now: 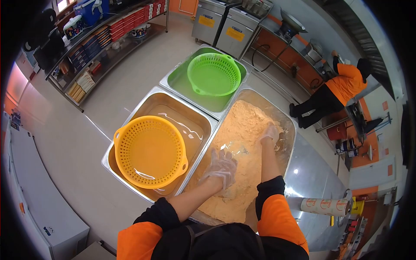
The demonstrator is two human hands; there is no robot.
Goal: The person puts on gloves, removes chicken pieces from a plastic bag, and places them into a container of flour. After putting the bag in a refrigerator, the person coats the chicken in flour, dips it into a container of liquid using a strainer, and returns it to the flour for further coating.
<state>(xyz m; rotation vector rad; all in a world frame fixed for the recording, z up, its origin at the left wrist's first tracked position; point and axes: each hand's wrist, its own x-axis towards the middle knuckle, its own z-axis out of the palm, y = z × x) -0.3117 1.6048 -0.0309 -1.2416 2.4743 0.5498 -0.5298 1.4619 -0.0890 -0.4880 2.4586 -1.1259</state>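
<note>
A deep metal tray [291, 152] in front of me holds a bed of orange powder [234, 203]. My left hand [222, 168], in a clear plastic glove, lies over the powder near the tray's left side with its fingers spread. Farther back on the right, my right hand [270, 132], also gloved, is partly sunk in the powder, and its fingertips are hidden. A wet, pale patch shows between the hands. To the left, a yellow perforated basket [150, 151] sits in a metal tray of liquid [106, 159]. Behind, a green basket [214, 74] sits in another tray [166, 81].
A steel table [307, 173] bears a patterned roll [325, 206] on my right. A person in orange and black [346, 82] stands at the counter at the back right. Shelves with stacked boxes [117, 29] line the back left; a white freezer [39, 186] is at the left.
</note>
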